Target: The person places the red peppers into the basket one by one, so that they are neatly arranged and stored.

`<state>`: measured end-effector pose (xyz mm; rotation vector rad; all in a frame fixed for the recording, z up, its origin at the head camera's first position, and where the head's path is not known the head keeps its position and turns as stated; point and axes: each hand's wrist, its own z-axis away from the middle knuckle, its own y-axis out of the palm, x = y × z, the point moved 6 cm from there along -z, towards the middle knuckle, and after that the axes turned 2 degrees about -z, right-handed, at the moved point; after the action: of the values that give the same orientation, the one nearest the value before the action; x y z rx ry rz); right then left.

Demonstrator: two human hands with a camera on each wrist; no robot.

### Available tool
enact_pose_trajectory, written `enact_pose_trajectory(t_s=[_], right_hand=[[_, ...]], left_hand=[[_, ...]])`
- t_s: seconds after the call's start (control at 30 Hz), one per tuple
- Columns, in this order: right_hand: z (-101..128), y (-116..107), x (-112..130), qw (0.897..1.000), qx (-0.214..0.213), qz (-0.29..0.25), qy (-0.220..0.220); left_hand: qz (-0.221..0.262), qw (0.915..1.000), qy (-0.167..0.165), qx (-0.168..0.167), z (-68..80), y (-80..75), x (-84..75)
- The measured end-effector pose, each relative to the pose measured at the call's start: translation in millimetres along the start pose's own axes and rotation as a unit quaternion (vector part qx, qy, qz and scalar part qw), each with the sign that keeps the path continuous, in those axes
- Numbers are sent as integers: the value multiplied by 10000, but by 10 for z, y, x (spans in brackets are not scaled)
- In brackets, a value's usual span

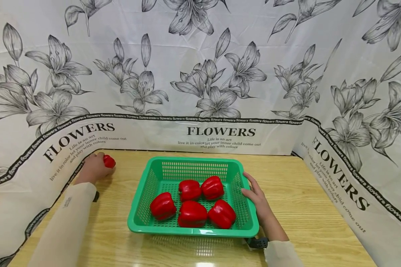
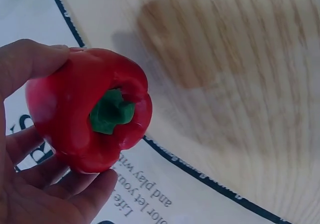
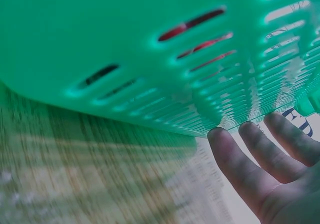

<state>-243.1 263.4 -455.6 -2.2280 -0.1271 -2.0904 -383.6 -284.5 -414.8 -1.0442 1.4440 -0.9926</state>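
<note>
My left hand [image 1: 94,167] grips a red bell pepper [image 1: 109,161] near the far left of the table. In the left wrist view the pepper [image 2: 80,109] shows its green stem, with the thumb on top and curled fingers underneath. A green plastic basket [image 1: 200,231] stands in the middle, holding several red bell peppers [image 1: 192,214]. My right hand [image 1: 261,204] holds the basket's right rim, thumb over the edge. From the right wrist view, its fingertips [image 3: 220,139] touch the slotted outer wall [image 3: 110,29] from outside.
The light wooden table [image 1: 307,207] runs on both sides of the basket. White cloth [image 1: 147,135] printed with flowers and lettering hangs behind the table and along its left and right edges, close beside the left hand.
</note>
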Motion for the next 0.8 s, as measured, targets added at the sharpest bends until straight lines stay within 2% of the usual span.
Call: enact_pose_trajectory(t_s=[0.43,0.8], right_hand=[[-4,11,7,10000,18,-11,3],[1,-2,-1,10000,-26,-13,12]], left_hand=[[91,9996,91,241,75,-19,-224],[159,9991,344,181,155,-77,-419]])
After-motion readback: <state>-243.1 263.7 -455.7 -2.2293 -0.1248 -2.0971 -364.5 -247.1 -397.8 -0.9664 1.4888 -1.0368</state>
